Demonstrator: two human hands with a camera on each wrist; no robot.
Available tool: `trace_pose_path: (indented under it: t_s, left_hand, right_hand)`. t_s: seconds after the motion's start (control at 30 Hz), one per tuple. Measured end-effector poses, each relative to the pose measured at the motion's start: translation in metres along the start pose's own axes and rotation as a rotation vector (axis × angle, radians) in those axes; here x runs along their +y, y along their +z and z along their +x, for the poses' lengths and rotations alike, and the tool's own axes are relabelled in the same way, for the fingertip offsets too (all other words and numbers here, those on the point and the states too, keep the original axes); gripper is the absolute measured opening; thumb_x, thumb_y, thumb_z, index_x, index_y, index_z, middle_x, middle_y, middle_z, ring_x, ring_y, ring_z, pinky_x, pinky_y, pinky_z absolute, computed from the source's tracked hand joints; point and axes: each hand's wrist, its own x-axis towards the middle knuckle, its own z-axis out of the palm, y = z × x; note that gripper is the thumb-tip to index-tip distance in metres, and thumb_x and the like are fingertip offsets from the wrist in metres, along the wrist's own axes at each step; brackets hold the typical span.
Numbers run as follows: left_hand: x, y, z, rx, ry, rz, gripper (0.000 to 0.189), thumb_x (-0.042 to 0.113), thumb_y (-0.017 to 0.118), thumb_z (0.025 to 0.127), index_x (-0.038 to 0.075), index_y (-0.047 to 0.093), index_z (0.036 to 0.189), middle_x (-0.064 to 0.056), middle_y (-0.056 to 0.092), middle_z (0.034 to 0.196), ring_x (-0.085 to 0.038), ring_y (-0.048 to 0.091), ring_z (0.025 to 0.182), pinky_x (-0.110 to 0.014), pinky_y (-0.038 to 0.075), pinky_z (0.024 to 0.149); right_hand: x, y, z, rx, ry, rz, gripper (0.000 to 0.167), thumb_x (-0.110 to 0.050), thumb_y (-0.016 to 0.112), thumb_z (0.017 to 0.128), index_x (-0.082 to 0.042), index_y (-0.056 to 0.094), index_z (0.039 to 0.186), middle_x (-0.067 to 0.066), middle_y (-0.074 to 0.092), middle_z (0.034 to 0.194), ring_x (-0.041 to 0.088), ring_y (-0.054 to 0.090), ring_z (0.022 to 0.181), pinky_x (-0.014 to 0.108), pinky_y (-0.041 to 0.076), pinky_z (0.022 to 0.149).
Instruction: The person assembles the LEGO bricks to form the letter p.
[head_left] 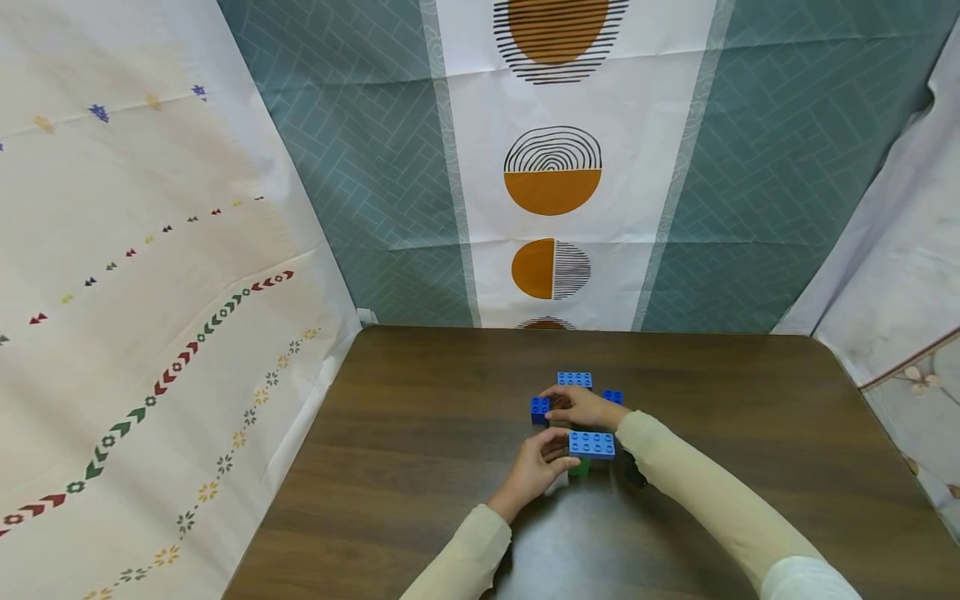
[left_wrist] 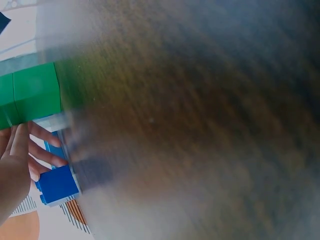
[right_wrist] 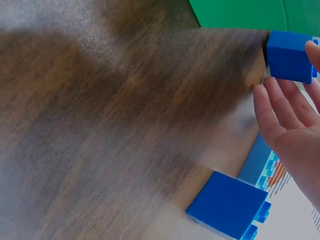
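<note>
Right sleeve point(head_left: 712, 487) slanted left; right grip point(head_left: 583, 407) pinching blue brick point(head_left: 540, 408), left grip point(head_left: 534, 468) apparently holding green block point(left_wrist: 37, 92)

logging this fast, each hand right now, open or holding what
Left hand: closed, holding the blue-and-green brick stack.
Right hand: closed, pinching the small dark blue brick.

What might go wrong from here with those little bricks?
The nearer light blue brick seems to overhang the green support, so it might tip if bumped. The right sleeve, close beside it, could knock it. The small dark blue brick at the right hand might slip away.
</note>
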Motion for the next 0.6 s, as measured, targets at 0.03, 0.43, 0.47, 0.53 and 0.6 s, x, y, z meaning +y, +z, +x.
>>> trace_pose_path:
  t_s: [0.03, 0.43, 0.47, 0.53, 0.6]
  left_hand:
    - [0.0, 0.0, 0.0, -0.001, -0.005, 0.0, 0.033, 0.003, 0.072, 0.085, 0.001, 0.062, 0.116, -0.014, 0.066, 0.114, -0.021, 0.063, 0.108, -0.025, 0.052, 0.089]
    - [-0.004, 0.002, 0.001, 0.006, 0.023, -0.018, 0.032, 0.002, 0.072, 0.084, 0.002, 0.063, 0.115, -0.014, 0.066, 0.113, -0.023, 0.063, 0.108, -0.026, 0.053, 0.089]
    - [-0.004, 0.002, 0.0, 0.006, 0.026, -0.016, 0.032, 0.002, 0.072, 0.084, 0.002, 0.063, 0.115, -0.014, 0.066, 0.113, -0.023, 0.063, 0.108, -0.026, 0.053, 0.089]
    - [0.002, 0.002, -0.001, 0.008, 0.026, -0.01, 0.031, 0.001, 0.071, 0.085, 0.001, 0.063, 0.115, -0.015, 0.066, 0.113, -0.025, 0.063, 0.108, -0.027, 0.053, 0.089]
    - [0.012, 0.001, -0.004, 0.009, 0.024, -0.002, 0.031, 0.0, 0.071, 0.085, 0.0, 0.063, 0.114, -0.017, 0.066, 0.112, -0.028, 0.063, 0.108, -0.029, 0.053, 0.09]
  right_hand:
    - [0.0, 0.0, -0.001, 0.001, -0.008, 0.002, 0.04, -0.016, 0.061, 0.096, 0.001, 0.053, 0.131, 0.02, 0.057, 0.127, 0.037, 0.057, 0.113, 0.053, 0.048, 0.095]
    - [-0.005, -0.01, -0.012, 0.031, -0.053, 0.017, 0.039, -0.018, 0.06, 0.097, 0.0, 0.053, 0.132, 0.018, 0.058, 0.125, 0.035, 0.056, 0.114, 0.051, 0.047, 0.097]
    - [-0.006, -0.011, -0.014, 0.032, -0.047, 0.022, 0.04, -0.018, 0.059, 0.097, -0.001, 0.053, 0.132, 0.017, 0.057, 0.126, 0.034, 0.056, 0.115, 0.05, 0.047, 0.098]
    - [-0.006, -0.013, -0.017, 0.031, -0.052, 0.027, 0.04, -0.018, 0.059, 0.097, 0.0, 0.052, 0.133, 0.018, 0.057, 0.126, 0.034, 0.056, 0.115, 0.049, 0.047, 0.097]
    - [-0.006, -0.015, -0.019, 0.03, -0.065, 0.032, 0.041, -0.018, 0.058, 0.098, 0.0, 0.051, 0.133, 0.018, 0.058, 0.125, 0.033, 0.056, 0.114, 0.048, 0.048, 0.096]
